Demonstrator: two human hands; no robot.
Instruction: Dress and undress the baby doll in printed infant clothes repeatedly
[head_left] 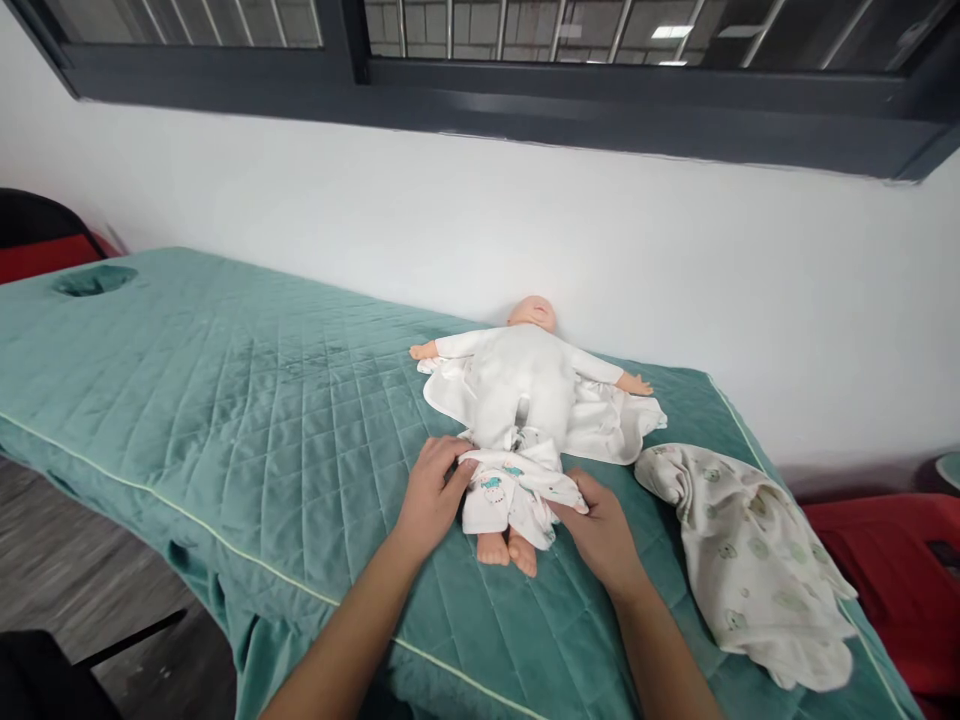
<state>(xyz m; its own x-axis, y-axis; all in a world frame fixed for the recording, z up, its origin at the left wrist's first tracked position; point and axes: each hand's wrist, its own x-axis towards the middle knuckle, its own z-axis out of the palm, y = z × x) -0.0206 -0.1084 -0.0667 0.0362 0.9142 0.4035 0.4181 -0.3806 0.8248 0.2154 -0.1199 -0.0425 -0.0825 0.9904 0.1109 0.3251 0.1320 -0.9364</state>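
A baby doll (525, 375) lies on its back, head toward the wall and bare feet toward me. Its soft white body is exposed, and a white cloth garment (611, 425) is spread out beneath it. Small printed baby pants (495, 495) cover the doll's lower legs, bunched below the hips. My left hand (436, 490) pinches the left side of the waistband between thumb and fingers. At the right side of the waistband, my right hand (596, 530) grips the fabric in the same way.
The doll rests on a massage table with a green quilted cover (300, 400) and a face hole (94, 281) at the far left. A crumpled patterned cloth (757, 565) lies right of my right hand. A white wall with a dark window frame stands behind; red chairs (889, 570) flank the table.
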